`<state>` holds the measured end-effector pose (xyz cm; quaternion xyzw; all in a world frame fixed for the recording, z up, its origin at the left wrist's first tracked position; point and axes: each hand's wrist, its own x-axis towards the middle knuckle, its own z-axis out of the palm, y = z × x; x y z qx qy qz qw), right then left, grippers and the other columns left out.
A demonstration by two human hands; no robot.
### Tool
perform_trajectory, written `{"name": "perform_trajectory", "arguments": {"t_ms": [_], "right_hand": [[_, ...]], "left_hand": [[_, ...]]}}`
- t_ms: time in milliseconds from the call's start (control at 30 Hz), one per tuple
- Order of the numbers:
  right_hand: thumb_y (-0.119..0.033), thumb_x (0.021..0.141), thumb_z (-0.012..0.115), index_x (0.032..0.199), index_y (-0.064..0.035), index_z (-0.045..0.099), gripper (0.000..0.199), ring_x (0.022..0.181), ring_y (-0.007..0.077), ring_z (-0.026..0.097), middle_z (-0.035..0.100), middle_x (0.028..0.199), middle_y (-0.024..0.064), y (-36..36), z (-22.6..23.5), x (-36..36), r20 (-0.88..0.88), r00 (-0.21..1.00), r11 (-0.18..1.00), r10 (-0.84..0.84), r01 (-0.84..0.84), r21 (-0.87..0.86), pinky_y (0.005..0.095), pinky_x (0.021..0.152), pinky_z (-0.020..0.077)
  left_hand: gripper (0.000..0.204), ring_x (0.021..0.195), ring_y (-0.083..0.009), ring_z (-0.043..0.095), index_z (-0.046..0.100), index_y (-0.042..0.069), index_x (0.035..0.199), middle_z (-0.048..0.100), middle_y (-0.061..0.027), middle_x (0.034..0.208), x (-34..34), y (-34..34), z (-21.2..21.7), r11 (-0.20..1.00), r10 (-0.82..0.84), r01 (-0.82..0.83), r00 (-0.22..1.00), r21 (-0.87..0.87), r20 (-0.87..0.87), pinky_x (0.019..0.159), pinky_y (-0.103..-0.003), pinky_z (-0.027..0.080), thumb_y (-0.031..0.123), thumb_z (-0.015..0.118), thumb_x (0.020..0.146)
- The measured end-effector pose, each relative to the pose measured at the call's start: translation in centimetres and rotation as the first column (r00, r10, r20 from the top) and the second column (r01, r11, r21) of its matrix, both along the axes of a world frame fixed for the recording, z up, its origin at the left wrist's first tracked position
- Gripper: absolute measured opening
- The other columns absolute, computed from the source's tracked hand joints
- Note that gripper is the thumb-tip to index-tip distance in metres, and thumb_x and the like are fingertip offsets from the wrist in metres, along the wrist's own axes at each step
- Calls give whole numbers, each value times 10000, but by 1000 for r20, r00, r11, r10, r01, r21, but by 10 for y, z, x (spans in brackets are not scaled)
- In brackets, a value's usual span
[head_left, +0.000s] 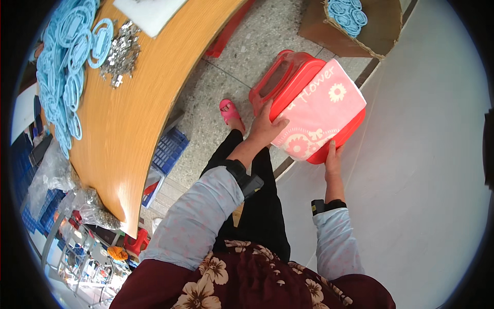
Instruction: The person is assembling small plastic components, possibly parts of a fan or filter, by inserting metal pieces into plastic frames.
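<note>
Over speckled floor (218, 82), left grip (265, 129) and right grip (333, 159) clasp a red stool (298, 85), probably plastic, with flowered pink cushion (327, 105).

I wear a maroon top (154, 283) printed with large cream flowers (213, 270) that have dark centres. My pale blue oversleeves (200, 206) are faintly flecked with pink. Left and right I have black straps (236, 170) with boxy black modules (318, 207), the right one marked yellow. My trousers (265, 216) are black, my open-toed slipper (228, 110) bright pink.
</note>
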<state>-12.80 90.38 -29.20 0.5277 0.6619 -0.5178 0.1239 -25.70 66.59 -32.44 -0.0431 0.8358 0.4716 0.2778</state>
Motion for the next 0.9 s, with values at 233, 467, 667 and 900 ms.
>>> {"name": "perform_trajectory", "arguments": {"t_ms": [233,467,667,900], "right_hand": [[-382,986,525,1565,-98,162,740,1410,353,360,287,1570,205,-11,15,-9,137,911,853,389,-412,321,425,1149,312],[-471,959,522,1557,-169,200,743,1400,384,372,242,1584,220,-91,65,-132,408,430,341,805,-899,274,557,1131,303],[-555,919,540,1566,-138,69,903,1334,590,337,130,1585,297,-112,11,-114,451,290,304,844,-952,43,605,1079,357],[-552,941,501,1528,-111,260,773,1333,402,458,336,1521,259,-134,78,-169,536,142,252,832,-958,-136,516,1019,442]], "left_hand": [[771,1224,-393,557,378,56,1461,570,-261,1312,3,-48,31,998,-29,31,999,57,-38,1007,-429,459,414,691,854],[488,1047,-304,667,596,72,1284,690,-165,1125,55,-177,79,935,-333,353,866,17,373,890,-392,517,346,657,884],[600,1148,-319,626,565,44,1336,655,-195,1221,75,-266,127,983,-180,163,813,80,554,975,-385,488,447,651,900],[633,1332,-337,477,520,42,1391,516,-208,1421,90,-322,159,989,-113,26,759,143,642,1112,-394,364,487,571,944]]}}
